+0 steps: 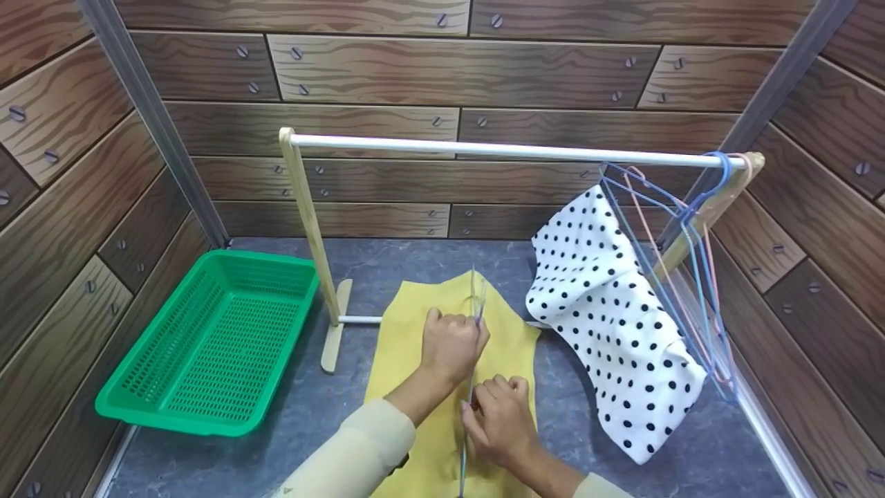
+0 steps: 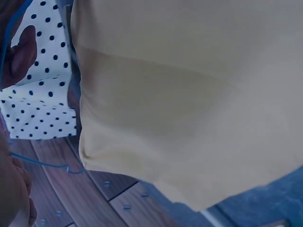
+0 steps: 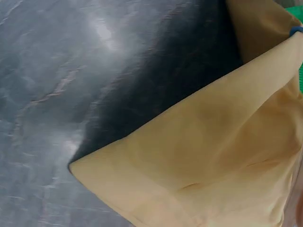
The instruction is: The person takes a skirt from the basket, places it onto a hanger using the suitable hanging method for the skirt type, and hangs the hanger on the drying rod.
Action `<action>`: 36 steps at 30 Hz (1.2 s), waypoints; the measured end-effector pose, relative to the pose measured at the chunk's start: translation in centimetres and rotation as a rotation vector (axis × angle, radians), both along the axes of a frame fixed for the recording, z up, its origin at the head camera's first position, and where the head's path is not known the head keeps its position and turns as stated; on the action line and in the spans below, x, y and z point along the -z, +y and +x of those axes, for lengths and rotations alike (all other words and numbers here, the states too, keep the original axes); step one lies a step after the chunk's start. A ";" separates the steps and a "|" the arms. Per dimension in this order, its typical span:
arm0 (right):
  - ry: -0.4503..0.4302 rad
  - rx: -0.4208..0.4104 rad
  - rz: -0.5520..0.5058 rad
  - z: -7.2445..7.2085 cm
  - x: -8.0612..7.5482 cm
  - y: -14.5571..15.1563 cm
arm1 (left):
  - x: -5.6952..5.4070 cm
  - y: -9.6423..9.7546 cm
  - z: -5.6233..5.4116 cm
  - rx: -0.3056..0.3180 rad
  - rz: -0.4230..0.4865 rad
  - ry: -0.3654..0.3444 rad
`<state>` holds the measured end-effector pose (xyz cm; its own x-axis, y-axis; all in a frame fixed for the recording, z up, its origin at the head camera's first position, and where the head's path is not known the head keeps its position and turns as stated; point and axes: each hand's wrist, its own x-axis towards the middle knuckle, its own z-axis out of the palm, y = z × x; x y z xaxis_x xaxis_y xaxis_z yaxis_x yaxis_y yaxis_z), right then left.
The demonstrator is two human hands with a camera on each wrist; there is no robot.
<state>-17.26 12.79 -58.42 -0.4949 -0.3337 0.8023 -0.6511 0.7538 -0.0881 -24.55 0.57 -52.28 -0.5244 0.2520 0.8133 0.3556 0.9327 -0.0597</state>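
Observation:
A yellow cloth (image 1: 415, 387) spreads below both hands in the head view, with a thin blue clothes hanger (image 1: 464, 460) running lengthwise over it, seen nearly edge-on. My left hand (image 1: 453, 346) grips the hanger toward its far end. Nearer to me, my right hand (image 1: 503, 422) holds it between thumb and curled fingers. The left wrist view is mostly filled by the cloth (image 2: 180, 104), with a blue strand of the hanger (image 2: 45, 164) at its left. In the right wrist view, the cloth (image 3: 199, 142) comes to a corner above the grey surface.
A wooden clothes rack with a white rail (image 1: 442, 146) stands behind the cloth. At its right end hang blue and pink hangers (image 1: 719, 181) and a white cloth with black dots (image 1: 608, 311). A green plastic basket (image 1: 280, 387) sits at left. Wood-patterned walls (image 1: 373, 69) enclose the area.

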 end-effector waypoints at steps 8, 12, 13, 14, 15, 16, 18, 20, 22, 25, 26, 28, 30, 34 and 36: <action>0.152 0.032 -0.070 -1.1 -2.9 -0.3 | -3.4 -0.1 -1.4 0.030 0.024 0.038; 0.196 0.029 -0.049 -1.7 -4.0 0.2 | -4.6 -0.3 -1.7 0.036 0.015 -0.024; 0.204 0.022 -0.044 -1.8 -4.2 0.4 | -4.9 -0.4 -1.7 0.042 0.014 -0.043; 0.211 0.015 -0.039 -1.9 -4.5 0.6 | -5.2 -0.5 -1.7 0.050 0.014 -0.060; 0.217 0.007 -0.036 -2.1 -4.9 0.7 | -5.4 -0.5 -1.6 0.061 0.015 -0.074; 0.220 0.000 -0.037 -2.2 -5.2 0.9 | -5.7 -0.6 -1.6 0.077 0.018 -0.084; 0.211 -0.012 -0.049 -2.4 -6.1 1.3 | -6.2 -0.7 -1.6 0.119 0.031 -0.084; 0.187 -0.016 -0.061 -2.5 -7.1 1.6 | -6.6 -0.8 -1.6 0.152 0.045 -0.070; 0.160 -0.014 -0.071 -2.7 -8.2 1.9 | -6.8 -1.0 -1.6 0.175 0.058 -0.053; 0.123 -0.004 -0.073 -2.9 -9.7 2.4 | -6.9 -1.7 -1.6 0.182 0.069 -0.030; 0.118 0.000 -0.072 -3.0 -10.1 2.6 | -6.9 -2.0 -1.7 0.184 0.071 -0.021; 0.110 0.005 -0.067 -3.1 -10.9 3.0 | -6.7 -2.9 -1.7 0.182 0.070 -0.006; 0.109 0.012 -0.055 -3.3 -11.5 3.5 | -6.3 -4.0 -1.7 0.179 0.066 0.000; 0.114 0.020 -0.027 -3.7 -12.6 4.7 | -5.4 -6.8 -1.6 0.146 0.042 -0.022; 0.110 0.018 -0.015 -3.8 -13.1 5.4 | -4.8 -8.3 -1.5 0.119 0.031 -0.034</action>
<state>-21.10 18.15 -45.31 -0.4094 -0.3128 0.8571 -0.6440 0.7645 -0.0286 -26.02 -7.74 -47.44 -0.5200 0.2894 0.8037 0.4654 0.8849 -0.0175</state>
